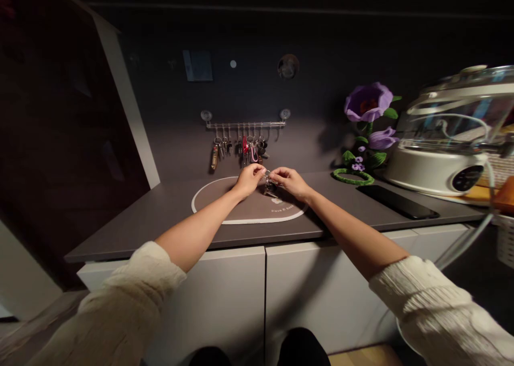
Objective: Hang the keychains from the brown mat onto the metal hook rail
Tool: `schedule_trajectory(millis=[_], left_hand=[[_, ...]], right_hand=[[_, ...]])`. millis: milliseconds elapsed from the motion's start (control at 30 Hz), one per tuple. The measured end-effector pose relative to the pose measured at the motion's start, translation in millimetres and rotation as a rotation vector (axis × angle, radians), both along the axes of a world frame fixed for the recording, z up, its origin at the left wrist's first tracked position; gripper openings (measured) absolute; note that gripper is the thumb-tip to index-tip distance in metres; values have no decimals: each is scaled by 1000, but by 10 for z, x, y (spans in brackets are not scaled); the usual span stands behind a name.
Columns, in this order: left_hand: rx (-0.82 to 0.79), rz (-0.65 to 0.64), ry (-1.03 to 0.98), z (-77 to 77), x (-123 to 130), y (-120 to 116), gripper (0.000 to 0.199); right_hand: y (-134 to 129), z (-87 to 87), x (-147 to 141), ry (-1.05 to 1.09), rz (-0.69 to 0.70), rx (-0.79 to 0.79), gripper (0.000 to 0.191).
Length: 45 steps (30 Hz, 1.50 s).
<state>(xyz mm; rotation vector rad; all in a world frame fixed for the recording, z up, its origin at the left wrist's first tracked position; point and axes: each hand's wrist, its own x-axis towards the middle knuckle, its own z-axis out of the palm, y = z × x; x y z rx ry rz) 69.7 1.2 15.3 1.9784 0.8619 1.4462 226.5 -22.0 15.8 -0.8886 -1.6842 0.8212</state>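
Note:
Above an oval brown mat [217,203] with a white rim, both hands meet at a small bunch of keys on a ring [270,187]. My left hand [249,180] pinches the ring from the left with thumb and finger. From the right, my right hand [289,181] is closed on the same ring, with the keys hanging below the fingers. Exactly which part each fingertip grips is too small to make out. Behind the hands, a clear hook rail [246,124] on the wall carries several hanging key bunches [246,145], among them a red item and a brown tag.
A black phone [397,201] lies on the dark counter [132,216] to the right. Beyond it are a purple crocheted flower [367,104] with a green ring base and a white appliance [433,162] with a clear top. White cabinet doors [225,296] are below the counter edge.

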Motion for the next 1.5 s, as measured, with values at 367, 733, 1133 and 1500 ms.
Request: schedule_trajectory(millis=[367,733,1133,1500], left_hand=[[100,117,160,-62,-57,50,15],[249,250,379,-153,-103,169,19],[215,280,449,-183,-93,207,22],[223,283,454,-189,-89,231,21]], right_hand=[[86,96,39,42,-2,89,30],[399,442,5,369,-35,-121,26],[810,903,-165,512,-173,-153,15],[962,920,-226,556,-272,-209,20]])
